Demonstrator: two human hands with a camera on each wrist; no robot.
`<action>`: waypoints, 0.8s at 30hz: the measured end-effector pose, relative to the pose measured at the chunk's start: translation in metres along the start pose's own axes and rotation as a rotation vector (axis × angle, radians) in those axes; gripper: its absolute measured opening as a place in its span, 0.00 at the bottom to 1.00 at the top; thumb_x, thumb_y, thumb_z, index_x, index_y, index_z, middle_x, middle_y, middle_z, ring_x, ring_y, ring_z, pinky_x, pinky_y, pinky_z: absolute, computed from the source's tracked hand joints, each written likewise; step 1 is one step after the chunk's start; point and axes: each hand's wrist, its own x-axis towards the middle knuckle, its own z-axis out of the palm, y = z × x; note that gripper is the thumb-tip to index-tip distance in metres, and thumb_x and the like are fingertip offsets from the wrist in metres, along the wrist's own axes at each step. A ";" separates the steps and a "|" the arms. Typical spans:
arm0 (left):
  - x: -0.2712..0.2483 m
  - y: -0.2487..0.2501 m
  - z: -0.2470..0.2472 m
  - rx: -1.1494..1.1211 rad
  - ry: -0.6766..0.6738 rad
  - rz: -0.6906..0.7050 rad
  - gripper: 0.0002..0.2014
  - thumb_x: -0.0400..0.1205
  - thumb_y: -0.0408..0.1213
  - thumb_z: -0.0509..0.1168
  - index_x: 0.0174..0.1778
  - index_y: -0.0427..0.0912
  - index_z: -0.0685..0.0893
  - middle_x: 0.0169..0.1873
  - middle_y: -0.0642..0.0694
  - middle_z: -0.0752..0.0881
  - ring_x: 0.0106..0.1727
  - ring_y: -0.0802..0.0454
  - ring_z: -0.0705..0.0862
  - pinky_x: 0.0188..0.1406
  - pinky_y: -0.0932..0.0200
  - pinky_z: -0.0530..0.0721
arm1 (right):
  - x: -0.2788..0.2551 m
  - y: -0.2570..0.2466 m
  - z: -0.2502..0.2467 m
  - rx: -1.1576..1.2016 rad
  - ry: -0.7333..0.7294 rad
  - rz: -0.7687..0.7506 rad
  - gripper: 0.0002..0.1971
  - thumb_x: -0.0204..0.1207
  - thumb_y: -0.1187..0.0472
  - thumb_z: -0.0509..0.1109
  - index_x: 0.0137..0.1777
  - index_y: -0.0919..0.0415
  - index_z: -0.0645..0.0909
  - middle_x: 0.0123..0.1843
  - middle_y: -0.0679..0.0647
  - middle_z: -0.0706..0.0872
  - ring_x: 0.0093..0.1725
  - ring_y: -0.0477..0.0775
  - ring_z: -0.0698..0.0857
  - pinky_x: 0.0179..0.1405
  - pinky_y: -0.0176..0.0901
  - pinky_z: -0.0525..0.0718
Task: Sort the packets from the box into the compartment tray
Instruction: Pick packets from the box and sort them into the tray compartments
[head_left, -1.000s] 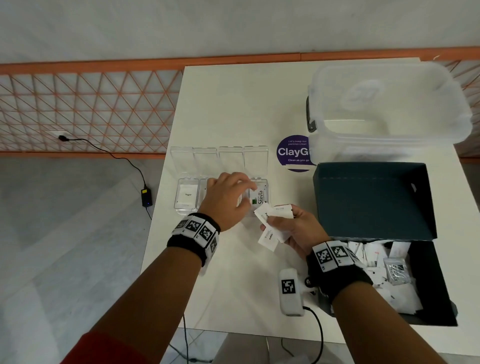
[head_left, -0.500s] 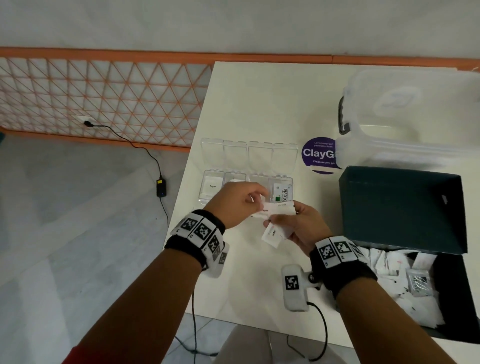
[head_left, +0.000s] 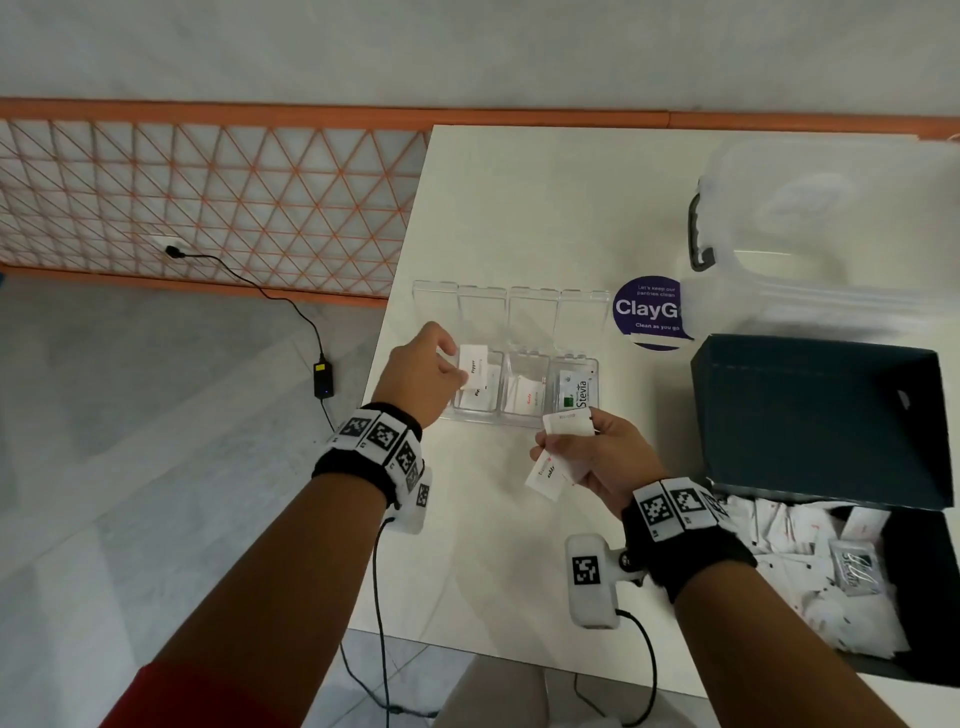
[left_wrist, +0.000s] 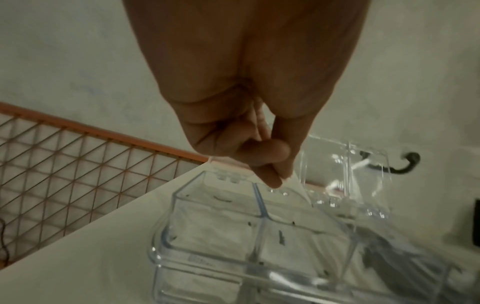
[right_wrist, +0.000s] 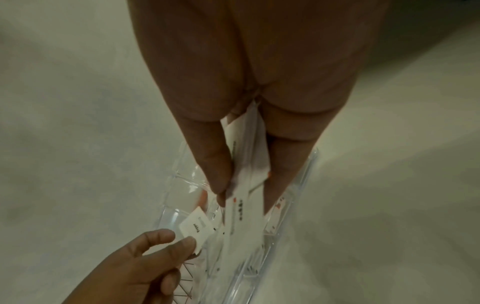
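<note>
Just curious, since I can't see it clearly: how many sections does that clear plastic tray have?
4, in one row across the compartment tray. The left hand covers most of the leftmost; the next holds a Pepper packet, the third a red-lettered packet, the rightmost a Stevia packet.

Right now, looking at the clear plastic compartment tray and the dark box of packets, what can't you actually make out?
- Leftmost compartment of the clear plastic compartment tray: head view, left hand covers it.
- White packets in the right hand: how many, fingers overlap them.
- Dark cardboard box: cut off by the frame edge.
- Left wrist view: packet prints blurred.

Grey floor (head_left: 130, 467), seemingly tiled
</note>
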 end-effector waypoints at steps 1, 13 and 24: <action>0.001 0.001 0.002 0.054 -0.021 0.023 0.07 0.78 0.36 0.70 0.45 0.47 0.77 0.37 0.50 0.87 0.35 0.55 0.84 0.27 0.66 0.74 | 0.000 0.000 0.000 0.003 0.002 -0.002 0.12 0.71 0.78 0.75 0.53 0.68 0.84 0.42 0.62 0.91 0.43 0.60 0.92 0.47 0.55 0.90; 0.013 0.000 0.029 0.631 -0.248 0.256 0.13 0.84 0.32 0.58 0.62 0.41 0.84 0.60 0.42 0.79 0.59 0.43 0.81 0.55 0.54 0.78 | 0.002 -0.001 0.001 0.036 0.008 0.006 0.12 0.71 0.78 0.75 0.53 0.68 0.85 0.44 0.63 0.92 0.44 0.61 0.92 0.39 0.48 0.89; -0.013 0.026 0.019 0.102 -0.199 0.328 0.11 0.76 0.47 0.73 0.53 0.51 0.87 0.40 0.57 0.81 0.38 0.64 0.78 0.42 0.65 0.76 | 0.002 -0.009 0.005 0.110 -0.062 0.057 0.15 0.80 0.73 0.57 0.60 0.70 0.82 0.48 0.65 0.92 0.48 0.68 0.91 0.48 0.54 0.89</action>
